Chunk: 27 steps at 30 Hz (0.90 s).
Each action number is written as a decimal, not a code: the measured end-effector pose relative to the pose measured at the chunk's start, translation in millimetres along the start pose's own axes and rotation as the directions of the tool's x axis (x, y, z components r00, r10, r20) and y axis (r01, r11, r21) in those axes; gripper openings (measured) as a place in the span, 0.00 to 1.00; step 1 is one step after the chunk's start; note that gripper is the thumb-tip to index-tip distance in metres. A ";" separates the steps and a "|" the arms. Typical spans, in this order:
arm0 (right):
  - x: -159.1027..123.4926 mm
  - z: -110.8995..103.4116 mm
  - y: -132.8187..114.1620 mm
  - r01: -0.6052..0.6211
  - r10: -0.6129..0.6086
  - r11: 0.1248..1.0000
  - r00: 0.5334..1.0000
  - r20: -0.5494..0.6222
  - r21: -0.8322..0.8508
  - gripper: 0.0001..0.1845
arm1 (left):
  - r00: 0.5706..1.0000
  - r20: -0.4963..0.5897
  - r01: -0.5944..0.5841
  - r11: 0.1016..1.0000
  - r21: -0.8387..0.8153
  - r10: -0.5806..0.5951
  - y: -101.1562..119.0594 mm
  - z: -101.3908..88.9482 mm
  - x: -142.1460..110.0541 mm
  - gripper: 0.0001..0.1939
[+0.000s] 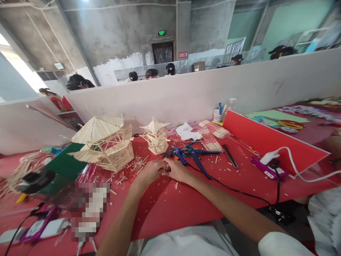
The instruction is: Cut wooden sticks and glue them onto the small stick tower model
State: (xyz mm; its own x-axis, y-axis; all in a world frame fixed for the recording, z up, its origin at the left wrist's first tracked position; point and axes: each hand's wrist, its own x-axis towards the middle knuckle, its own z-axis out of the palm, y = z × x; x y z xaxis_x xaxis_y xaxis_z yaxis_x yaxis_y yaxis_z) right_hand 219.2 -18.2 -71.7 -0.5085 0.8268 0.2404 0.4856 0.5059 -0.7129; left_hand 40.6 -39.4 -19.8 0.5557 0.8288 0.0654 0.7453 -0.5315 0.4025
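Above the red table (170, 209), my left hand (153, 171) and my right hand (176, 170) meet at the fingertips. Both are closed, fingers curled in, and whatever they pinch is too small or hidden to name. Just beyond my right hand lies a blue glue gun (180, 155), beside a blue-handled cutter-like tool (197, 158). A small pagoda model of wooden sticks (155, 137) stands behind my left hand. To its left is a larger stick-built pavilion (106, 142) with a tilted roof.
Stick scraps (137, 165) litter the table. Bundled sticks (211, 140), crumpled tissue (188, 131) and a dark box-cutter-like tool (230, 155) lie at the back right. A red board (271, 142) stands near a purple power strip (268, 169). A black cable (231, 190) crosses the right side.
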 end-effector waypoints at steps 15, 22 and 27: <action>-0.6 4.3 3.4 -0.007 0.012 0.996 0.999 -0.053 0.086 0.25 | 0.983 -0.057 -0.173 0.983 0.063 0.177 -20.6 10.0 1.3 0.16; 0.3 5.4 5.1 0.020 -0.017 0.998 0.998 -0.053 0.061 0.23 | 0.978 -0.053 -0.202 0.979 0.038 0.204 -28.2 14.6 3.9 0.14; -0.9 5.4 4.1 0.020 -0.016 0.993 0.999 -0.033 0.115 0.23 | 0.970 -0.069 -0.233 0.972 0.008 0.233 -33.9 15.8 5.7 0.14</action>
State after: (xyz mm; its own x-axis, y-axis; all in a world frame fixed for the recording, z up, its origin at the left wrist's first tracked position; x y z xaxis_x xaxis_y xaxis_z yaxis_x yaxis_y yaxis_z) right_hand 217.8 -18.2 -78.4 -0.4924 0.8264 0.2732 0.3909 0.4904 -0.7789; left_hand 24.3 -19.4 -47.5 0.6870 0.6923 0.2207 0.5983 -0.7113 0.3689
